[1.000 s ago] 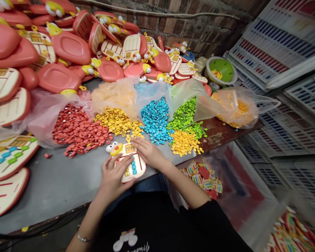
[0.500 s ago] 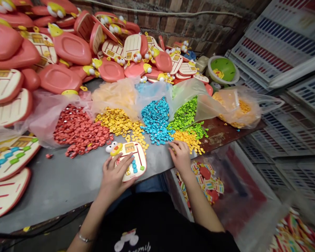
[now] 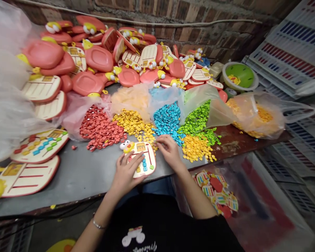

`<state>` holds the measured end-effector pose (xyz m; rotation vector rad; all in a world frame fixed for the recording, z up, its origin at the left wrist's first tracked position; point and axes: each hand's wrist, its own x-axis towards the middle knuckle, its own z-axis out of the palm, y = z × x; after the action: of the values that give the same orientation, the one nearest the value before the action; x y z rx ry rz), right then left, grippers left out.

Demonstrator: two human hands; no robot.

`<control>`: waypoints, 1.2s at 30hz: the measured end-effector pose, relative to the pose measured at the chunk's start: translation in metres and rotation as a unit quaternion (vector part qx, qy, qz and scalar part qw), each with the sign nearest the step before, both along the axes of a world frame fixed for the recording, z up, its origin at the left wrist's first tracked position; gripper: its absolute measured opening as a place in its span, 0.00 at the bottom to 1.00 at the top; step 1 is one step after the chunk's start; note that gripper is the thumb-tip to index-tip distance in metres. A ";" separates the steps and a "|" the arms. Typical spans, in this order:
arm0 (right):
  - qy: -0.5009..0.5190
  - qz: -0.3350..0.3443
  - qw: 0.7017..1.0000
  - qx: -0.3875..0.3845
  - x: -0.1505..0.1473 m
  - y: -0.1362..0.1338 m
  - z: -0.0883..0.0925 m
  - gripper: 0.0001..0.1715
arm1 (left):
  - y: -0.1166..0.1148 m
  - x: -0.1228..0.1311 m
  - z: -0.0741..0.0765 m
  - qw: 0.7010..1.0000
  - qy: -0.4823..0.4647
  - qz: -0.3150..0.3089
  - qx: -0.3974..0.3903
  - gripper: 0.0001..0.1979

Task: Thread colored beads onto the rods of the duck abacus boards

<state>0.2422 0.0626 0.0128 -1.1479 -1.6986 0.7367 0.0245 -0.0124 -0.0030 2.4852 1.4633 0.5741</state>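
My left hand (image 3: 128,170), fingers splayed, on the rounded cream plastic board (image 3: 149,157), seven o'clock from the blue plastic beads (image 3: 167,118); my right hand (image 3: 170,152), at its two o'clock, bunched, whether gripping I cannot tell.

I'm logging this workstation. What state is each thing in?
Left hand: spread over the toy board.
Toy board: lying flat, partly filled with pieces.
Right hand: curled beside it, contents unclear.
Four-colour board: pieces set in rows.
Leftmost board: red slots uncovered.
Pink bag: open, red pieces spilling out.
Blue pieces: heaped loose.
Green bowl: uncovered.
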 end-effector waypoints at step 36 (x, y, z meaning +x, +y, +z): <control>-0.165 -0.186 0.967 0.053 0.073 -0.004 -0.013 0.14 | -0.001 0.001 0.000 1.000 -0.012 0.008 -0.023 0.29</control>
<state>0.3150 0.0590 -0.0005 -1.5205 -1.6926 0.2260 0.0252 -0.0135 -0.0029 2.4251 1.4727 0.5634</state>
